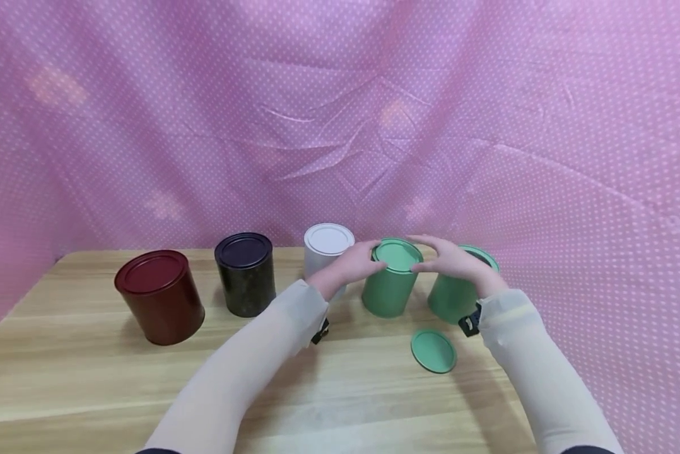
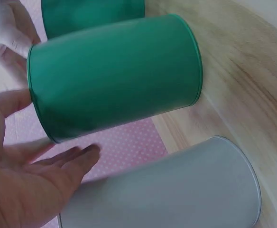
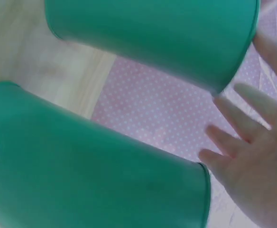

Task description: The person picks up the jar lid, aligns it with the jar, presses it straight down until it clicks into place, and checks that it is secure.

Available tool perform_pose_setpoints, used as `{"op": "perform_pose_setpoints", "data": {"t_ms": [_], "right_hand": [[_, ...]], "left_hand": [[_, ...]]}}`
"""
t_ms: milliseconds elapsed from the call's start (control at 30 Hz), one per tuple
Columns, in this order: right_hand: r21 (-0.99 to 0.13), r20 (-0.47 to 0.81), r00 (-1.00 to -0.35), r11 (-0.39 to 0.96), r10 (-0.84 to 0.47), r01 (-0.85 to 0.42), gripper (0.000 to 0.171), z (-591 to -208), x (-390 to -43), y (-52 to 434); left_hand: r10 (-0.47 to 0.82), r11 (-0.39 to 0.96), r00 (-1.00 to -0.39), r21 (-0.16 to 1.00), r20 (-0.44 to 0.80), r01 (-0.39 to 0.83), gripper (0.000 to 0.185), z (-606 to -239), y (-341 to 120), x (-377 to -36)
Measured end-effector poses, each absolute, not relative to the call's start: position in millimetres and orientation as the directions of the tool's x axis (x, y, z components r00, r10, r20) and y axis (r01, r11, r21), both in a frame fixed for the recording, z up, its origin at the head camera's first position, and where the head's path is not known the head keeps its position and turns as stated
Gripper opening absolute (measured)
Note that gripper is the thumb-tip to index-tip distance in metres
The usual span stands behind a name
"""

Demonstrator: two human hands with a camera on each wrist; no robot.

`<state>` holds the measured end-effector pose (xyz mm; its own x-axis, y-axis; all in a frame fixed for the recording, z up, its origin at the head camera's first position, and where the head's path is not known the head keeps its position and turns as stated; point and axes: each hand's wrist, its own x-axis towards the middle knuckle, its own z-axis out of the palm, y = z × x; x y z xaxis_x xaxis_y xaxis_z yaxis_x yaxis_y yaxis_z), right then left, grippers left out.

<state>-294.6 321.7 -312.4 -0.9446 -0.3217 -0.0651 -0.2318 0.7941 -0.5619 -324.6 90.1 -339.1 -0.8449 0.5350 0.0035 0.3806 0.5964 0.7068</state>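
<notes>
hands flank the lidded green tin [image 1: 391,277], left hand [image 1: 348,266] and right hand [image 1: 450,260] open-fingered at its lid, gripping nothing. it stands mid-bench [image 1: 90,378] beside an open green tin [image 1: 459,293]; loose lid [image 1: 433,350] nearer. judging: closing in to grasp.

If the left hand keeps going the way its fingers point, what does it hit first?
Most likely the lidded green tin: the left hand points right, fingers near or at its lid rim, though contact is unclear. The right hand is beyond.
</notes>
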Motion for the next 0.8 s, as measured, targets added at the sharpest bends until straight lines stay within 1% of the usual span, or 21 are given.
{"op": "perform_pose_setpoints", "data": {"t_ms": [100, 200, 433, 533, 700, 800], "right_hand": [[-0.596, 0.015, -0.956, 0.765, -0.294, -0.244, 0.074, -320, -284, 326], [-0.601, 0.064, -0.963, 0.760, -0.262, -0.247, 0.075, -325, -274, 329], [-0.583, 0.108, -0.962, 0.768, -0.251, -0.266, 0.075, -325, -258, 331], [-0.580, 0.121, -0.958, 0.765, -0.258, -0.279, 0.075, -324, -253, 331], [-0.567, 0.154, -0.949, 0.761, -0.277, -0.314, 0.074, -328, -244, 330], [-0.572, 0.164, -0.946, 0.754, -0.281, -0.323, 0.074, -331, -237, 331]], "left_hand": [[0.527, 0.600, -0.847, 0.674, 0.073, 0.431, 0.066, -341, 92, -319], [0.519, 0.608, -0.846, 0.641, 0.127, 0.469, 0.068, -342, 91, -313], [0.526, 0.613, -0.820, 0.568, 0.224, 0.549, 0.071, -347, 89, -304], [0.526, 0.617, -0.815, 0.549, 0.245, 0.564, 0.073, -350, 90, -302], [0.528, 0.613, -0.815, 0.556, 0.241, 0.561, 0.075, -353, 92, -295], [0.539, 0.618, -0.802, 0.527, 0.256, 0.583, 0.076, -355, 93, -290]]}}
